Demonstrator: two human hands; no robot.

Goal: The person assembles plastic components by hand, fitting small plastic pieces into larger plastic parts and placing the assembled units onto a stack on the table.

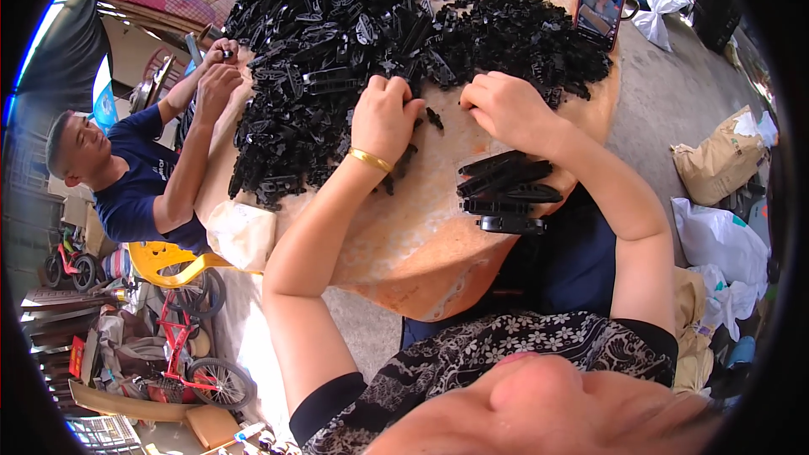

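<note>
My left hand point(383, 122), with a gold bangle at its wrist, is closed at the near edge of a large heap of long black plastic parts point(329, 50). Its fingertips are turned away, so whatever they hold is hidden. To its right my right hand point(510, 114) has its fingers curled in a pinch beside a heap of smaller black plastic parts point(514, 38); I cannot make out anything between them. A small black piece point(434, 118) lies on the table between both hands. Below my right wrist, a group of long black parts point(506, 190) sits at the table's edge.
The tan-covered table point(404, 236) has a rounded near edge. A phone point(599, 4) stands upright at the far right. At the left a person in a navy shirt point(139, 168) handles a small black piece. A whitish bag point(240, 234) hangs at the left edge; sacks point(716, 156) stand right.
</note>
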